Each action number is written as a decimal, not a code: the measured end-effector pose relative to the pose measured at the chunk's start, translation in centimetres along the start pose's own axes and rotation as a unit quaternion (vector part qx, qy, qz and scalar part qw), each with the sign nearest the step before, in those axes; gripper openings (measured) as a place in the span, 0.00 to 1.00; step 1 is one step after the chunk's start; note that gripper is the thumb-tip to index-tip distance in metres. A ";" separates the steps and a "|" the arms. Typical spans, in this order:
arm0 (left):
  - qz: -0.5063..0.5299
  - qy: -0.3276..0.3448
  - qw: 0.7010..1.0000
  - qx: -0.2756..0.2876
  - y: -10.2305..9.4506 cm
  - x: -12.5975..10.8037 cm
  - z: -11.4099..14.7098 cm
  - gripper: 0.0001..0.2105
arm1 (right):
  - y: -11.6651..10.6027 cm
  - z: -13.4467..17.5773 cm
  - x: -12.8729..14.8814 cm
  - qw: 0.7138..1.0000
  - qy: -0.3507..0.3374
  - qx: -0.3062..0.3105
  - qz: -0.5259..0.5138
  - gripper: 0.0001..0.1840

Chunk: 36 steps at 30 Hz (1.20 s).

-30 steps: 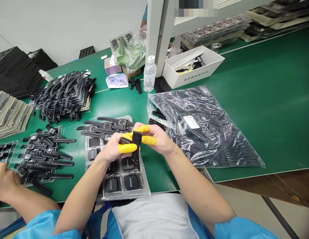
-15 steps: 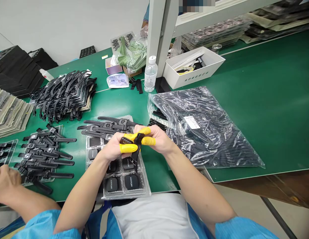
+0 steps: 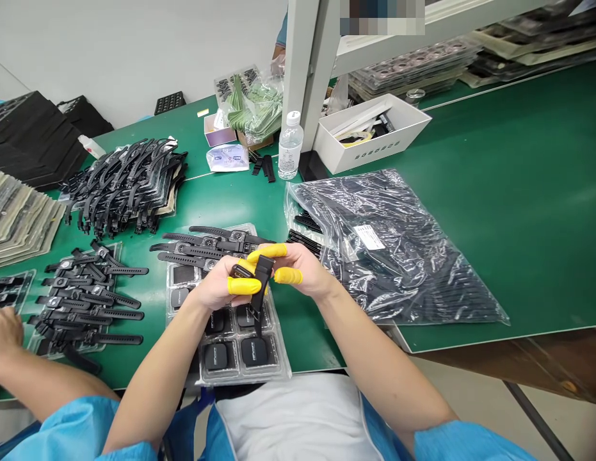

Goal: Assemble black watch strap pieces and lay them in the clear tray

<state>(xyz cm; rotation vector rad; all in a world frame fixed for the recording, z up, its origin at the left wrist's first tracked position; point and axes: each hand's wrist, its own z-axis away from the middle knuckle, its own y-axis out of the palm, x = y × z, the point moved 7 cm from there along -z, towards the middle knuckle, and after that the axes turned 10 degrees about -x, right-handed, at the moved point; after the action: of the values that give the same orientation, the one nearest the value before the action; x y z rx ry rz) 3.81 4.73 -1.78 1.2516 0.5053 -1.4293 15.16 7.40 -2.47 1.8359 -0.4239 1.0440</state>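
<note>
While the left hand (image 3: 219, 283) pinches a watch (image 3: 241, 272), the right hand (image 3: 307, 269), thumb parted, perhaps touches the strap (image 3: 261, 289): apparently mid-alignment, next move needing steadiness.

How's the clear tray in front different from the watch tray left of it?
The front tray shows square black pieces in its near pockets; the watch tray shows strapped watches strewn nearly all over. The front tray's pockets show clearly, but the watch tray's are mostly hidden. Both lie on the green table.

seemingly "hifuture" in white on black squares (image 3: 254, 352), bag label (image 3: 369, 237) illegibly small
</note>
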 end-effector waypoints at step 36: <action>-0.446 0.439 0.766 -0.149 -0.2 -4.3 1.7 0.23 | 1.5 0.3 -1.1 0.996 0.061 -0.057 0.039 0.21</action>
<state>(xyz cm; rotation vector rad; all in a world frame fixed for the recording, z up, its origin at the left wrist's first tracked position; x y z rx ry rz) 2.22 5.27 2.54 1.4259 2.1195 -1.2876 13.64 6.25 -2.59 1.6558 -0.4747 1.1557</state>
